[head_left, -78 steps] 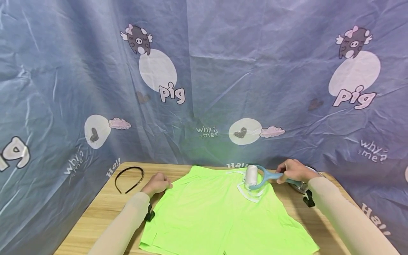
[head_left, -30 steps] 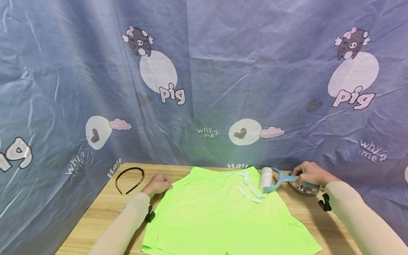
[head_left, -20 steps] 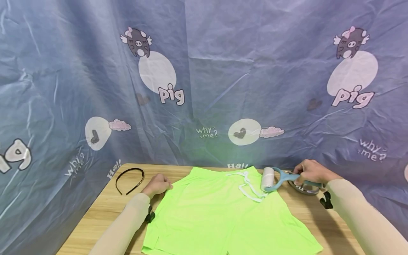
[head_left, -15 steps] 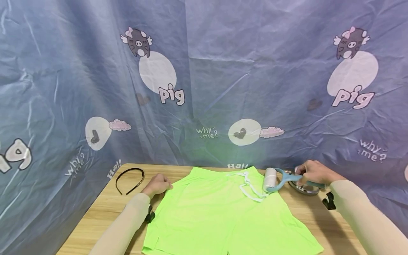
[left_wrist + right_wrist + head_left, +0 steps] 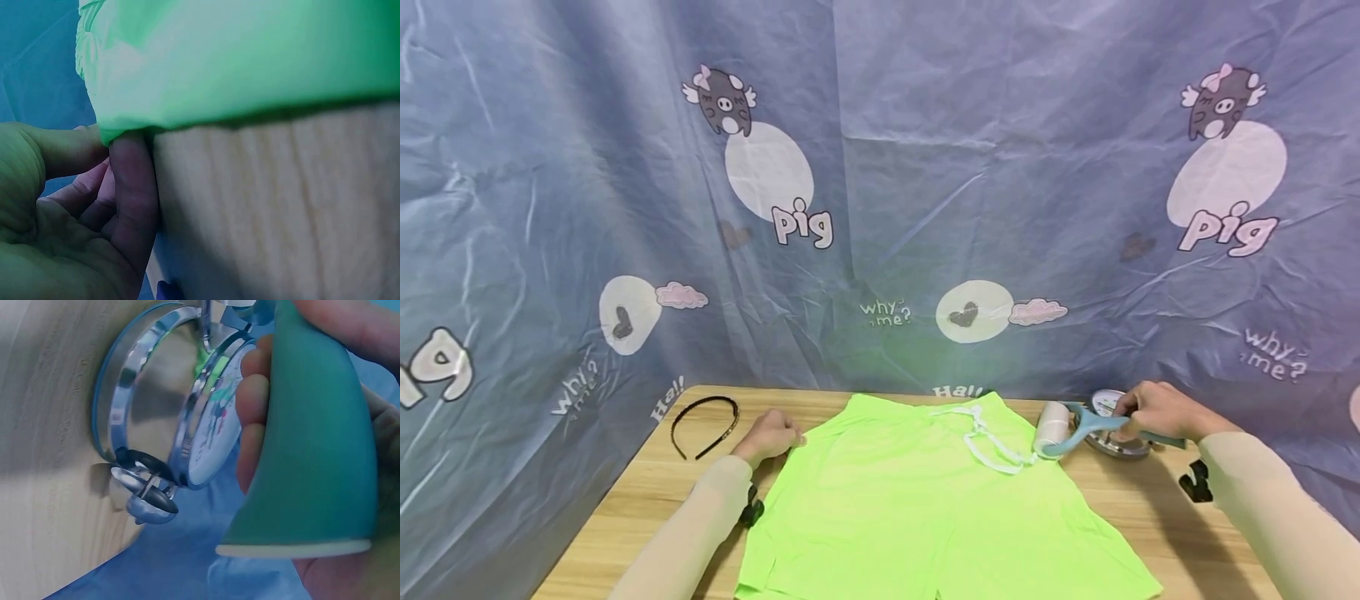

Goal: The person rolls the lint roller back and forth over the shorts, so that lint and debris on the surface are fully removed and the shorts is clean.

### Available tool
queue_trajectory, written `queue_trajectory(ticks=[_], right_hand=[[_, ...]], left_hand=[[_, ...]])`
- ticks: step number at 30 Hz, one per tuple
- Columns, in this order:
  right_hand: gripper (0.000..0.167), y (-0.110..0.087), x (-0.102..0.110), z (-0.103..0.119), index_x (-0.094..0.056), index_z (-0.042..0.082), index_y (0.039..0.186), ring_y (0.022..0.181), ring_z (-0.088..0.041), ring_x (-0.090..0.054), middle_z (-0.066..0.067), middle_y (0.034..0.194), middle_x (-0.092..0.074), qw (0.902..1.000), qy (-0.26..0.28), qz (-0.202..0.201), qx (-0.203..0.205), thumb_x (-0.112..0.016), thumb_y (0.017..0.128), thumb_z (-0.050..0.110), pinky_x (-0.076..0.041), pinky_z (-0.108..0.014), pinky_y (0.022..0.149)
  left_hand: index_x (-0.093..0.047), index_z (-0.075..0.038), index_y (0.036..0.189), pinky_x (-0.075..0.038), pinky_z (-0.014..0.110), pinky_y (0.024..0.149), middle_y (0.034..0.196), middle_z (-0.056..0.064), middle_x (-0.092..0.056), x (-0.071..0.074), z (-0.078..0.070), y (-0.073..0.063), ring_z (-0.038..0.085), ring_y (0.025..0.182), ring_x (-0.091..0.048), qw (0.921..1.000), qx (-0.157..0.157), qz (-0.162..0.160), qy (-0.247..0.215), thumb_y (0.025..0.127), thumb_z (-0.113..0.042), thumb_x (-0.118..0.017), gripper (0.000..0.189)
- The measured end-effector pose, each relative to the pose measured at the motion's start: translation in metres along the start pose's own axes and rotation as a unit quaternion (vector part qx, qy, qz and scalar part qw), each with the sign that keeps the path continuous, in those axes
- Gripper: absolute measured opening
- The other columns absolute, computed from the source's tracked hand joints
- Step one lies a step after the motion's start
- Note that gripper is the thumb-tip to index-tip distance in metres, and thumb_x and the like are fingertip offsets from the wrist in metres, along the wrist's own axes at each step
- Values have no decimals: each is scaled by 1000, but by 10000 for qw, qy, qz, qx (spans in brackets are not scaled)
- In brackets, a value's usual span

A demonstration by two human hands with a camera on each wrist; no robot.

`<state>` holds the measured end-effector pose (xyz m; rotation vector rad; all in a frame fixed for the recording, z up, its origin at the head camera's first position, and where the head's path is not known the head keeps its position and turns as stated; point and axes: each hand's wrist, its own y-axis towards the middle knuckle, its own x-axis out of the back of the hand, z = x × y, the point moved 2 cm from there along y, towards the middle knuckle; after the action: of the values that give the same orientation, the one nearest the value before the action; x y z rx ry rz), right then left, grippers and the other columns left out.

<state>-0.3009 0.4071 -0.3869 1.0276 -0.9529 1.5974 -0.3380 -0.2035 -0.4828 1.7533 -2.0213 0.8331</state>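
Gripping a blue lint roller, a person's right hand holds it sideways at the right edge of bright green shorts spread on a wooden desk. The white roll overlaps that edge, by the end of the white drawstring; whether it presses on the fabric, I cannot tell. From the head camera the right hand shows mostly its back; the right wrist view gives the underside, with fingers curled closed round a smooth handle that ends in a pale rim. This close view also shows a round metal object on the desk, with a tilted white face, printed marks and small knobs, partly hidden by the hand and roller in the head view. The left hand is at the opposite edge of the shorts; only the left wrist view reveals its thumb and forefinger closed on the hem, pinching it beside the desk's edge. The head view alone shows a black headband near the left hand and, behind the desk, a blue-grey cloth printed with cartoon pigs and the word "pig".
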Motion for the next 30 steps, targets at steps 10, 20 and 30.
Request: queue_trajectory(ticks=[10, 20, 30], right_hand=[[13, -2, 0, 6, -76, 23, 80, 54, -6, -39, 7, 65, -66, 9990, -203, -402, 45, -83, 71, 30, -31, -24, 58], [19, 4, -7, 34, -79, 20, 94, 53, -7, -44, 8, 60, -59, 9934, 59, -1143, 80, -79, 78, 31, -33, -24, 55], [19, 23, -13, 94, -79, 18, 99, 55, -9, -44, 6, 68, -67, 9855, 417, -1551, 546, -78, 84, 30, -36, -24, 59]], left_hand=[[-55, -13, 61, -43, 26, 49, 62, 0, -50, -1, 3, -3, 12, 50, -41, 9994, -40, -27, -342, 92, -10, -68, 34], [-44, -17, 58, -46, 26, 51, 57, 0, -46, 7, 8, -15, 13, 50, -45, 9982, -88, 210, -562, 91, -15, -70, 42], [-75, 3, 104, -56, 28, 54, 86, 10, -69, 15, 29, -58, 14, 59, -61, 9988, -122, 381, -294, 92, -17, -71, 24]])
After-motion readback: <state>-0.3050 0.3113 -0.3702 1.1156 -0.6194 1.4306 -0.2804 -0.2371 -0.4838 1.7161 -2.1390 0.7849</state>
